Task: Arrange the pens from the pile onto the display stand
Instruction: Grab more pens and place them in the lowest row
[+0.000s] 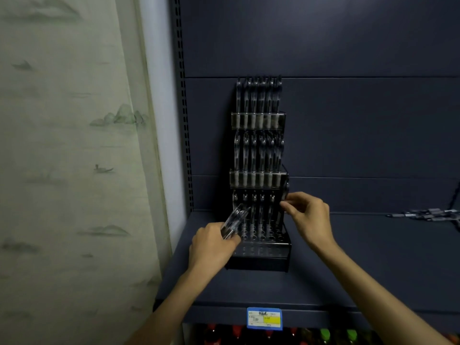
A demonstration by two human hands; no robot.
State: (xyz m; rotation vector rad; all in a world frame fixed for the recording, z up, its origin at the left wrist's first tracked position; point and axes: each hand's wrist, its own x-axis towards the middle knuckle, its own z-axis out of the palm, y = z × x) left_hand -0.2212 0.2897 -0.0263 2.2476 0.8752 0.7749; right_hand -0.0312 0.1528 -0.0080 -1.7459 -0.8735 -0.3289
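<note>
Several pens [234, 221] gripped in left hand [211, 247]; right hand [307, 215] pinches one pen [286, 192].

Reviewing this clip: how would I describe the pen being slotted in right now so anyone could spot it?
Find the tiered display stand on the dark shelf. In its lowest tier, at the far right end, the right hand pinches one pen. Unlike the bundle of pens in the left hand, it stands single and upright.
</note>
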